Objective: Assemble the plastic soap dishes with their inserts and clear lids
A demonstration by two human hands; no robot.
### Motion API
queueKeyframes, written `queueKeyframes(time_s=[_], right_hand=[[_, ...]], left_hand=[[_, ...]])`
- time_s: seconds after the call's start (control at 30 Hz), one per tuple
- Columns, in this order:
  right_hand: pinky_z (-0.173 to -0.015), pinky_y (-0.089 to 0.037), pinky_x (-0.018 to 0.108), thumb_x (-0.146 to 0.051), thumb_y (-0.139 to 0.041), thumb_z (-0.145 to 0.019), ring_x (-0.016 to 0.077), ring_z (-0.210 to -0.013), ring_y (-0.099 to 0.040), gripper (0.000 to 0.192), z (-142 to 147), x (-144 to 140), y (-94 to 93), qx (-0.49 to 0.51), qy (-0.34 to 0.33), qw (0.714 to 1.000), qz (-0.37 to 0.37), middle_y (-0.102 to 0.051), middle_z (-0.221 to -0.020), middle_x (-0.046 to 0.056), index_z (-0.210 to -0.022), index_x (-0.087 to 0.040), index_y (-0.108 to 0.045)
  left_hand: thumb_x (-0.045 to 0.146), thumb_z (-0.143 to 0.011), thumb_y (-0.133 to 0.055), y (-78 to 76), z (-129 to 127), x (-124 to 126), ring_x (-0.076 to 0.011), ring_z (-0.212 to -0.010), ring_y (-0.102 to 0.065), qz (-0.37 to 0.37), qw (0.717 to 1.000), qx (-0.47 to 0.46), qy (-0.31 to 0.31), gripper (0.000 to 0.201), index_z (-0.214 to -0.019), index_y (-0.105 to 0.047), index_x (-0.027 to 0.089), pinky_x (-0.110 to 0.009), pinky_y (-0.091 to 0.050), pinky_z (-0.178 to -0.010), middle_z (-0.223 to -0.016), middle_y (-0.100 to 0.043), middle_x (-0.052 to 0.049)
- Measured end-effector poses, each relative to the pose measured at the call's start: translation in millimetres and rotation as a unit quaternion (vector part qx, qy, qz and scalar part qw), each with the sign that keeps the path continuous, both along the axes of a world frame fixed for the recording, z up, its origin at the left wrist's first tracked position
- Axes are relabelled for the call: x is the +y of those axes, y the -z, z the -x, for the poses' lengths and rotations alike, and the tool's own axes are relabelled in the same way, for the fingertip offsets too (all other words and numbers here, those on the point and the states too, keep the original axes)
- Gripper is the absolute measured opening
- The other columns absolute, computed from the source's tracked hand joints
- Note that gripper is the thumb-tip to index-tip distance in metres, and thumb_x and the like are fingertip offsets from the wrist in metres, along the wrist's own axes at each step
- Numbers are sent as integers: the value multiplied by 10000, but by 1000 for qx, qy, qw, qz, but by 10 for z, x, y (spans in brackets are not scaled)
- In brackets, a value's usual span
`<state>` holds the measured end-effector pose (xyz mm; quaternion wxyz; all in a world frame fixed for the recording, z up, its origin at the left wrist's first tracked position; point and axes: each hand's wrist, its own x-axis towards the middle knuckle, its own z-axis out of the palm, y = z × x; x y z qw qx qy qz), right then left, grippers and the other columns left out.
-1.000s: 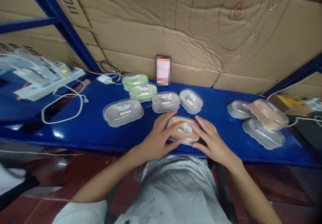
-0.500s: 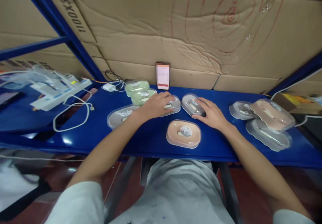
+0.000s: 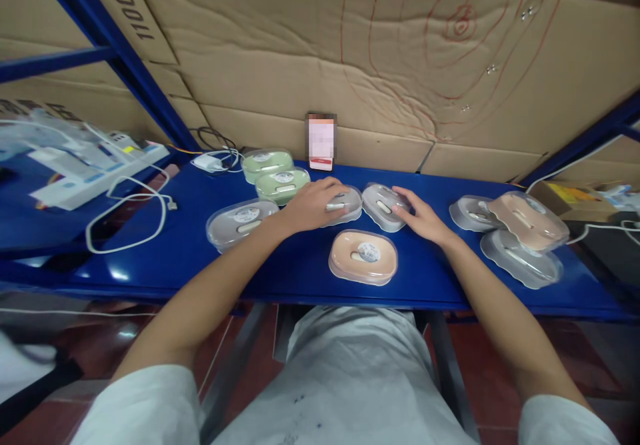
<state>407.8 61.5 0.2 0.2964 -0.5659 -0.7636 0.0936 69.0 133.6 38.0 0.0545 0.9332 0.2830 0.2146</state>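
Observation:
Two grey rounded containers with clear covers lie close together on the blue table. My left hand is closed over the left grey container, its fingers across the top. At the right grey container, which sits at a slant, my right hand grips the right end with thumb and fingers. In front of both lies a peach container with a round label and a pale tab. Another grey container is beside my left forearm, and two green containers are behind it.
A phone leans on the cardboard wall. To the right, a peach container rests on two grey ones. A power strip and white cables lie at left, with an open cardboard box at far right.
My right thumb has drawn in toward the fingers at the right grey container's end. My left hand stays on its container. The whole view has shifted slightly.

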Motion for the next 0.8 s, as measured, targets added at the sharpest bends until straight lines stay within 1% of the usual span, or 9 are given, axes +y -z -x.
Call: queueKeyframes(time_s=[0.07, 0.13, 0.17, 0.23, 0.3, 0.43, 0.57, 0.67, 0.8], right_hand=[[-1271, -384, 644, -657, -467, -1082, 369, -1588, -463, 660, -1, 1, -6, -5, 27, 1000, -13, -516, -1687, 174, -1604, -255, -518], [-1280, -310, 685, -620, -457, -1095, 399, -1620, -398, 611, 38, -36, -58, -23, 47, 998, -43, -483, -1711, 180, -1559, -240, -572], [-1268, -314, 673, -591, -447, -1107, 395, -1594, -434, 565, 74, -68, -98, -37, 47, 996, -60, -524, -1680, 174, -1522, -243, -609], [-1218, -373, 601, -547, -442, -1126, 356, -1467, -574, 486, 169, -142, -184, -74, 17, 994, -84, -665, -1540, 150, -1428, -249, -680], [-1166, -401, 552, -553, -500, -1115, 334, -1362, -648, 462, 270, -207, -246, -112, -25, 990, -86, -742, -1427, 132, -1391, -241, -700], [-1148, -367, 572, -554, -581, -1086, 362, -1346, -659, 507, 376, -246, -249, -171, -51, 982, -54, -748, -1427, 148, -1455, -217, -665], [-1126, -388, 533, -512, -523, -1117, 343, -1312, -687, 460, 359, -225, -209, -174, -49, 983, -28, -759, -1408, 148, -1439, -225, -682], [-1118, -400, 510, -498, -476, -1136, 328, -1298, -697, 461, 337, -219, -207, -166, -40, 985, -36, -761, -1409, 142, -1442, -221, -680], [-1107, -412, 500, -455, -413, -1154, 318, -1284, -701, 458, 288, -204, -219, -165, -19, 984, -64, -778, -1380, 129, -1438, -221, -685]], left_hand=[[380, -1083, -580, 34, -23, 34, -241, -1277, -678, -3, 999, -32, 6, 361, -1394, -654, 214, -392, -538, -1096, -1386, -688, -100], [339, -1090, -550, 59, -47, 48, -244, -1266, -678, -20, 999, -41, -11, 322, -1356, -670, 202, -407, -533, -1099, -1376, -688, -110], [334, -1089, -548, 64, -57, 45, -269, -1274, -669, -31, 998, -40, -24, 316, -1338, -682, 195, -444, -521, -1108, -1382, -683, -126], [352, -1086, -557, 53, -72, 21, -323, -1256, -662, -54, 997, -32, -45, 312, -1287, -714, 173, -512, -501, -1098, -1357, -688, -162], [378, -1084, -570, 13, -80, -26, -343, -1183, -678, -72, 996, -16, -51, 311, -1199, -751, 153, -520, -505, -1048, -1250, -724, -174], [397, -1091, -581, -99, -86, -161, -324, -1075, -716, -108, 993, 28, -27, 328, -1052, -789, 146, -459, -524, -957, -1074, -770, -152], [434, -1088, -621, -145, -84, -267, -317, -982, -769, -141, 982, 121, -26, 352, -1070, -803, 133, -412, -533, -864, -1000, -806, -147], [450, -1050, -696, -133, -75, -286, -333, -978, -790, -107, 978, 174, -34, 341, -1149, -801, 141, -406, -533, -844, -1040, -829, -148], [404, -1041, -713, -133, -63, -266, -316, -1030, -796, -73, 981, 176, -24, 291, -1198, -802, 175, -381, -540, -851, -1124, -833, -132]])
